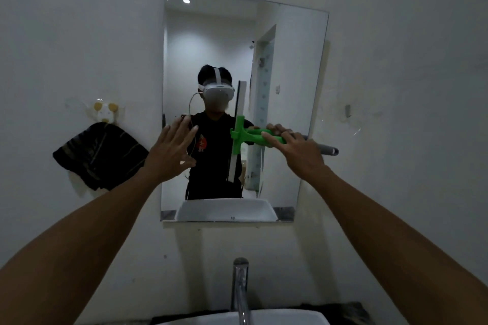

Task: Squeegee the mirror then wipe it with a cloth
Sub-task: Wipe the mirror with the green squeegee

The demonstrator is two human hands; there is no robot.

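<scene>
Mirror (287, 66): upper glass unobstructed. Squeegee (239, 134): blade upright mid-glass, right grip (295, 150) clamped round its green handle. Left grip (173, 150): fingers spread, empty, at mirror's left edge.

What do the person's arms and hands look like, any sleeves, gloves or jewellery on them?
Both forearms are bare right down to the picture's edge, with no sleeve showing. The left hand and right hand wear no gloves, and no rings, watch or bracelet are visible. The light is dim, so small marks cannot be made out.
</scene>
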